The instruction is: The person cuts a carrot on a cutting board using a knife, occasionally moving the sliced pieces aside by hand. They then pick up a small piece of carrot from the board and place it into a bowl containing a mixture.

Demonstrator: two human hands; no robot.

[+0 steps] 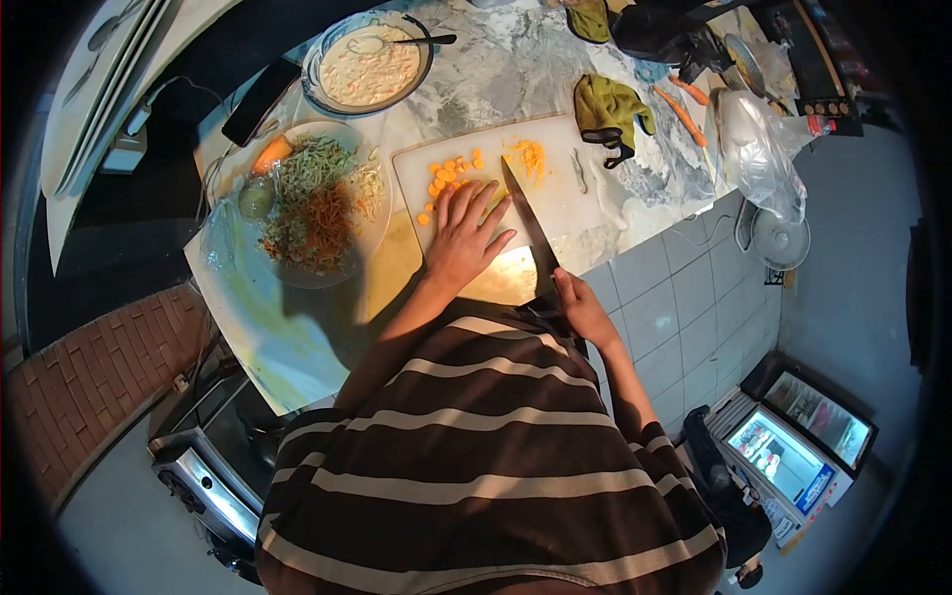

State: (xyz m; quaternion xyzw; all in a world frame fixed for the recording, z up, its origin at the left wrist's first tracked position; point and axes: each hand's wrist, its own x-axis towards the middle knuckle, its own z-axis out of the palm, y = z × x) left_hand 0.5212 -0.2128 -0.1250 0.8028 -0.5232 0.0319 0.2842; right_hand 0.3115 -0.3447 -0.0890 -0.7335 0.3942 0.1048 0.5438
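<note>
A white cutting board (550,213) lies on the marble counter in front of me. My left hand (466,233) rests palm down on it with fingers spread, beside orange carrot slices (443,178); a yellowish piece shows partly beneath the fingers. My right hand (582,305) grips the handle of a large kitchen knife (533,220). Its long blade slants across the board, tip pointing away from me, just right of my left fingers. Finely chopped carrot (527,159) sits by the tip.
To the left is a wide plate of shredded vegetables (322,203). Behind it stands a bowl of creamy mixture (369,67) with a spoon. A green cloth (610,107), whole carrots (682,117) and a plastic bag (762,149) lie rightward. Another person (729,506) is near a lit display fridge.
</note>
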